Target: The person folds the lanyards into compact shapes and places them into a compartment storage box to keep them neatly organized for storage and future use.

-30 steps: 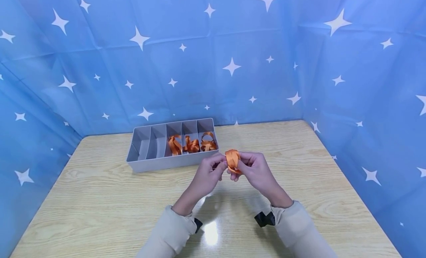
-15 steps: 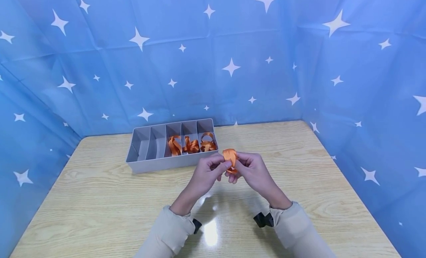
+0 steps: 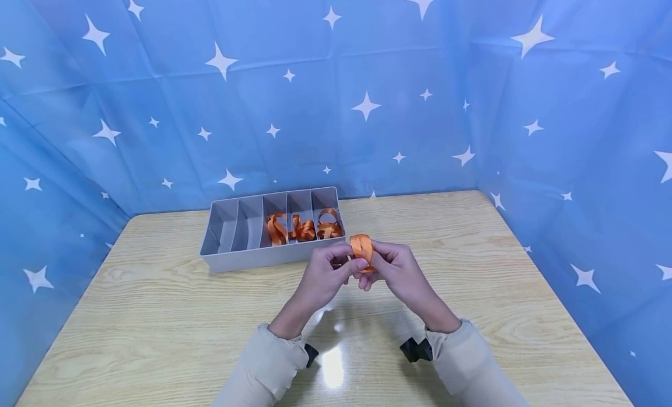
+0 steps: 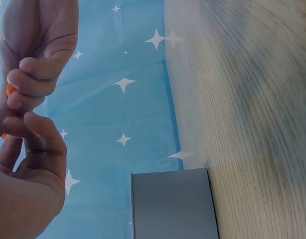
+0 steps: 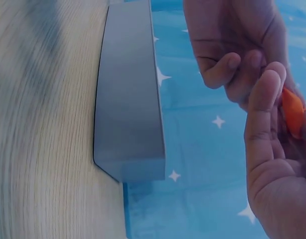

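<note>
An orange satin ribbon [image 3: 361,246], wound into a small loop, is held up between both hands above the table. My left hand [image 3: 324,274] pinches its left side between thumb and fingers. From the other side, my right hand [image 3: 401,274] pinches the loop, its thumb lying across the front. In the right wrist view a bit of the orange ribbon [image 5: 293,113] shows between the fingers. Most of the ribbon is hidden by the hands in the left wrist view.
Behind the hands stands a grey divided box [image 3: 273,256] on the wooden table [image 3: 173,331]. Orange ribbons [image 3: 301,228] lie in its three right compartments. A blue star-patterned curtain [image 3: 294,104] hangs behind the table and along its sides.
The ribbon loop has shifted slightly left and turned a little, with the left thumb further over its front. Both hands keep hold of it.
</note>
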### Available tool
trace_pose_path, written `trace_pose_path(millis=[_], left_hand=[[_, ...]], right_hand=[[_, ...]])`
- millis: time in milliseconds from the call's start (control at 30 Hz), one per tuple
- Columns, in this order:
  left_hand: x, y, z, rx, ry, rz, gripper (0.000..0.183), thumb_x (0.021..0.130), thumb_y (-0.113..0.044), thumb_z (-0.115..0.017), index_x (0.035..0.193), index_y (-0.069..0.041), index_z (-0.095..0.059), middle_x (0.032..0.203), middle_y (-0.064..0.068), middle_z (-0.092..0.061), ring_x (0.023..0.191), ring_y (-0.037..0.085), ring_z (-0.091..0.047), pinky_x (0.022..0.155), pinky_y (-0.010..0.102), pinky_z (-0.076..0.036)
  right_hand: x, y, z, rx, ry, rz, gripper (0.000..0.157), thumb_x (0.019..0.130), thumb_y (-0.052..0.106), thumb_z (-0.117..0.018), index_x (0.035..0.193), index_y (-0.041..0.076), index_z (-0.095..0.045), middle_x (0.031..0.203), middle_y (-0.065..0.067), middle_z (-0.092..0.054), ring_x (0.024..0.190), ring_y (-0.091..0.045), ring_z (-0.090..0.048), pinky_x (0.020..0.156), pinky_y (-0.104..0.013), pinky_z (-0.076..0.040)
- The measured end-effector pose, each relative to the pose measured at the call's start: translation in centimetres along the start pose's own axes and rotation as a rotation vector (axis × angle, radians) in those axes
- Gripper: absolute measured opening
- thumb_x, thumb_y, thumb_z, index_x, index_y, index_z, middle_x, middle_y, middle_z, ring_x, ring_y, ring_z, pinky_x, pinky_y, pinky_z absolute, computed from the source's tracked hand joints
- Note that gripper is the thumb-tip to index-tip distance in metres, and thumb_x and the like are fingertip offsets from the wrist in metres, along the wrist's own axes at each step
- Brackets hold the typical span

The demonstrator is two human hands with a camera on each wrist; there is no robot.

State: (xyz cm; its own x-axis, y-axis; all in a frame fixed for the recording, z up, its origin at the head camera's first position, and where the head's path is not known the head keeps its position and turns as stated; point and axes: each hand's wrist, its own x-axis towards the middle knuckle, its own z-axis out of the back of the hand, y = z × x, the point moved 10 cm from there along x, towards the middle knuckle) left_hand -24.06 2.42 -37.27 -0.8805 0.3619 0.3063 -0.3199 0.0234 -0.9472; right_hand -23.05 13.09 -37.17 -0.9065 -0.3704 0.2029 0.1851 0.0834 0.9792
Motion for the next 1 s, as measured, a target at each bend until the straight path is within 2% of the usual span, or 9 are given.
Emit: trace_pose_path(millis=[133, 367, 467, 567, 667, 800, 900, 1000], left_hand=[[0.0, 0.3, 0.1, 0.01, -0.021, 0.023, 0.014, 0.094, -0.009, -0.069, 0.101, 0.003, -0.073, 0.087, 0.01, -0.067, 0.062, 0.012, -0.052, 0.054, 0.021, -0.046], [0.0, 0.5, 0.6, 0.051, -0.058, 0.043, 0.019, 0.096, -0.015, -0.068, 0.106, 0.001, -0.074, 0.09, 0.012, -0.069, 0.069, 0.016, -0.056, 0.058, 0.021, -0.047], [0.0, 0.6, 1.0, 0.052, -0.071, 0.046, 0.019, 0.096, -0.013, -0.068, 0.107, 0.001, -0.074, 0.094, 0.012, -0.071, 0.074, 0.014, -0.058, 0.062, 0.021, -0.047], [0.1, 0.6, 1.3, 0.062, -0.083, 0.047, 0.017, 0.095, -0.012, -0.068, 0.104, 0.001, -0.074, 0.088, 0.011, -0.069, 0.069, 0.013, -0.056, 0.058, 0.021, -0.046], [0.2, 0.6, 1.4, 0.068, -0.095, 0.047, 0.015, 0.095, -0.012, -0.069, 0.101, 0.0, -0.074, 0.079, 0.011, -0.063, 0.063, 0.013, -0.051, 0.053, 0.021, -0.043], [0.3, 0.4, 1.4, 0.077, -0.109, 0.048, 0.017, 0.096, -0.016, -0.068, 0.1, 0.0, -0.073, 0.073, 0.009, -0.057, 0.06, 0.013, -0.048, 0.051, 0.021, -0.041], [0.3, 0.4, 1.4, 0.08, -0.123, 0.056, 0.017, 0.096, -0.016, -0.067, 0.099, 0.0, -0.073, 0.071, 0.006, -0.054, 0.061, 0.014, -0.047, 0.052, 0.022, -0.039], [0.4, 0.5, 1.6, 0.081, -0.141, 0.064, 0.014, 0.096, -0.013, -0.067, 0.096, 0.001, -0.072, 0.069, 0.003, -0.051, 0.062, 0.014, -0.046, 0.053, 0.022, -0.037]], right_hand=[[0.1, -0.1, -0.2, -0.019, 0.018, 0.003, 0.035, 0.108, 0.017, -0.045, 0.124, -0.01, -0.06, 0.087, -0.017, -0.066, 0.065, -0.016, -0.066, 0.061, -0.035, -0.058], [-0.1, 0.6, -0.9, -0.044, 0.084, 0.051, 0.037, 0.109, 0.013, -0.038, 0.131, -0.012, -0.054, 0.089, -0.03, -0.06, 0.068, -0.019, -0.065, 0.064, -0.036, -0.058], [-0.2, 0.8, -1.2, -0.055, 0.12, 0.074, 0.035, 0.109, 0.011, -0.037, 0.132, -0.012, -0.052, 0.091, -0.03, -0.058, 0.069, -0.022, -0.064, 0.067, -0.036, -0.057], [-0.1, 0.9, -1.4, -0.088, 0.132, 0.089, 0.033, 0.109, 0.009, -0.038, 0.131, -0.011, -0.052, 0.091, -0.026, -0.057, 0.07, -0.023, -0.062, 0.07, -0.035, -0.057], [0.0, 0.8, -1.2, -0.127, 0.092, 0.097, 0.032, 0.108, 0.01, -0.04, 0.127, -0.01, -0.057, 0.09, -0.021, -0.058, 0.069, -0.022, -0.06, 0.07, -0.033, -0.056], [0.2, 0.9, -0.4, -0.135, -0.025, 0.105, 0.03, 0.106, 0.01, -0.046, 0.12, -0.01, -0.062, 0.083, -0.02, -0.061, 0.065, -0.018, -0.06, 0.068, -0.028, -0.054], [0.1, 1.0, 0.2, -0.118, -0.105, 0.127, 0.029, 0.104, 0.007, -0.051, 0.122, -0.012, -0.064, 0.079, -0.019, -0.065, 0.062, -0.015, -0.061, 0.067, -0.027, -0.055], [0.0, 1.0, 0.6, -0.082, -0.164, 0.145, 0.029, 0.101, 0.003, -0.056, 0.126, -0.011, -0.062, 0.082, -0.013, -0.071, 0.061, -0.014, -0.065, 0.065, -0.03, -0.057]])
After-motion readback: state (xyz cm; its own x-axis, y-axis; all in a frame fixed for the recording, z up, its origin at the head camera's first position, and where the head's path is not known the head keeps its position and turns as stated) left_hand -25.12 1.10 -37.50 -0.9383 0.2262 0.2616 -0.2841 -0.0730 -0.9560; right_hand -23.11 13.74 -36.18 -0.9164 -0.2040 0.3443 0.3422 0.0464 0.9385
